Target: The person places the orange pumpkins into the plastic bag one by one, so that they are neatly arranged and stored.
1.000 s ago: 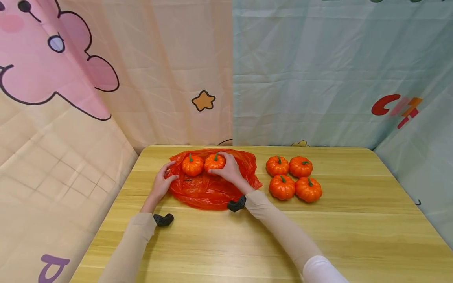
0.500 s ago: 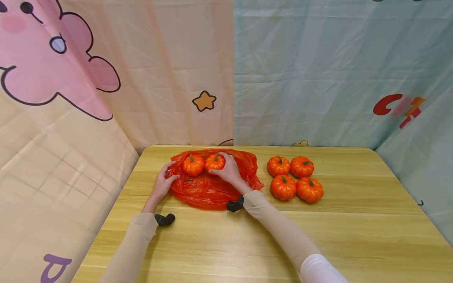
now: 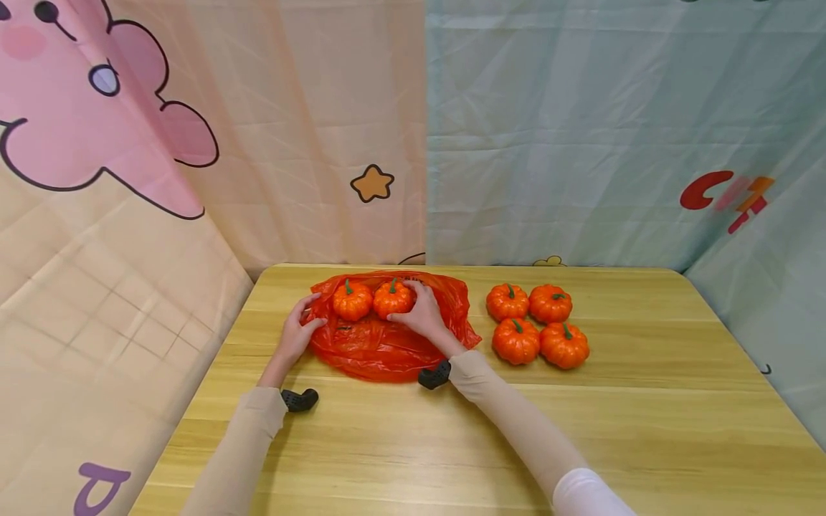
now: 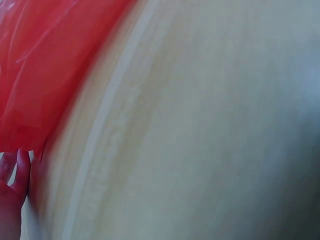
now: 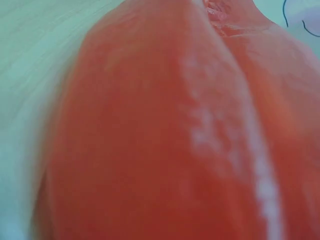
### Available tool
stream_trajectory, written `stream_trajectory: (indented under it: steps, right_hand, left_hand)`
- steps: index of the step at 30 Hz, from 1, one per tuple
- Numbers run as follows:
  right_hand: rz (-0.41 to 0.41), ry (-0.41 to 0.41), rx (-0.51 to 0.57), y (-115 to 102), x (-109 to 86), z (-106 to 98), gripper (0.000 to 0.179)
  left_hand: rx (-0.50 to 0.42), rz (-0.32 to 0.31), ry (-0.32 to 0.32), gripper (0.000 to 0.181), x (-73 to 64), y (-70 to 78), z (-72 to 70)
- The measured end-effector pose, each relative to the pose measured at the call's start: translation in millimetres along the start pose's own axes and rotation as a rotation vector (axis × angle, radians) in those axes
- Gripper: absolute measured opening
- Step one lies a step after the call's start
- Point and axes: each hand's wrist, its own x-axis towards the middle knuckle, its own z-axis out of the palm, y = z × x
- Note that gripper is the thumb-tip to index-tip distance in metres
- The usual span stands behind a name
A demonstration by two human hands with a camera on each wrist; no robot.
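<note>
L fingers [image 3: 305,305] at bag [image 3: 381,351], R fingers [image 3: 416,289] at pumpkin [image 3: 390,302].

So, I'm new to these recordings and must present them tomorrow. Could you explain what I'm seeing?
No robot here: a person works bare-handed. The wide view comes from a head camera; the two close-ups, from wrist cameras, show mostly red bag and table. Four orange pumpkins sit directly on the table; two more pumpkins lie on or inside the bag, I can't tell which. The left hand touches the bag's left edge. The right hand curves about that pair's right pumpkin; whether it grips is unclear.
</note>
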Motion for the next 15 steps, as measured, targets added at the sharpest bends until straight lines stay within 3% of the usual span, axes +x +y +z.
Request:
stream_trajectory:
  steps: [11, 15]
  right_hand:
    - [-0.003, 0.029, 0.080, -0.1, -1.6, 3.1, 0.070]
    - [-0.008, 0.032, 0.084, -0.5, -1.5, 4.6, 0.068]
  left_hand:
    - [0.019, -0.013, -0.008, 0.054, -1.1, 1.7, -0.3]
    - [0.006, -0.010, -0.006, 0.054, 3.2, -5.5, -1.6]
